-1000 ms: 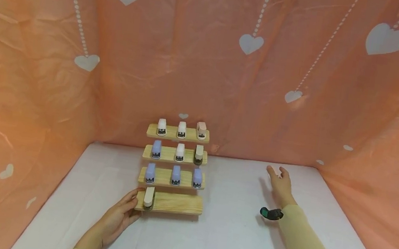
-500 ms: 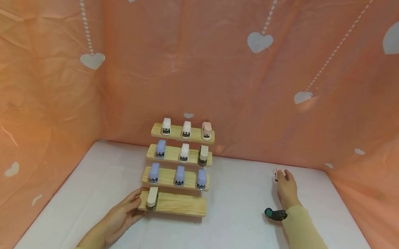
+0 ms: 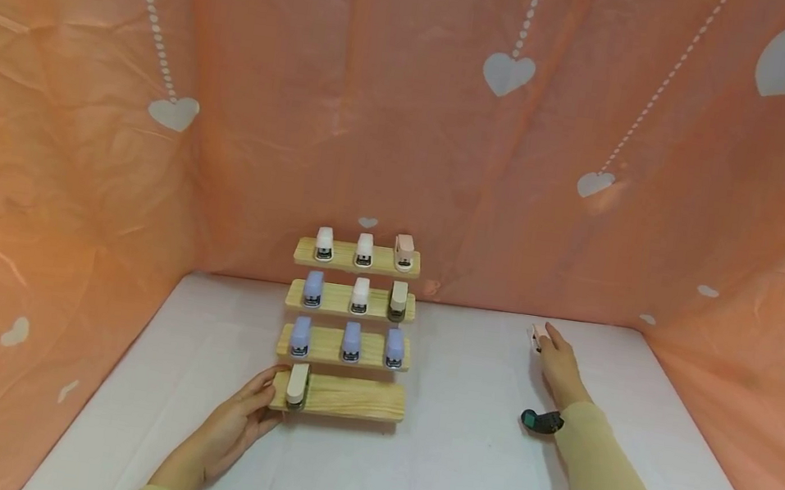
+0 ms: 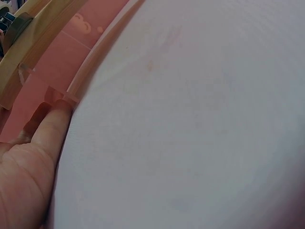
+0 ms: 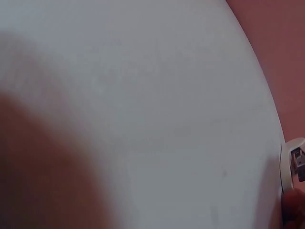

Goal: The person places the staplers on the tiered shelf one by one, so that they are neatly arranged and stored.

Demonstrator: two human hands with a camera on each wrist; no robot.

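My left hand (image 3: 230,431) grips the left end of the lowest shelf of a wooden display rack (image 3: 357,399). In the left wrist view, a finger (image 4: 52,126) lies by a clear plastic piece under the shelf edge (image 4: 33,50). A beige stapler (image 3: 297,386) with a dark green base stands at that shelf's left end. Far off at the back right, my right hand (image 3: 560,371) holds a small pink-and-white stapler (image 3: 536,338), partly covered by the fingers. Only the white rim and metal front of this stapler (image 5: 286,167) show at the right wrist view's edge.
Mini staplers stand on the upper shelves: white ones (image 3: 364,250) and a pink one (image 3: 403,253) on top, mixed colours below, purple ones (image 3: 351,342) on the third. A white tabletop (image 3: 454,452) meets orange cloth walls (image 3: 407,131) with hearts.
My right hand has reached a stapler at the back right and taken hold of it; the stapler has shifted slightly left. My left hand stays on the rack. The head view has shifted slightly.
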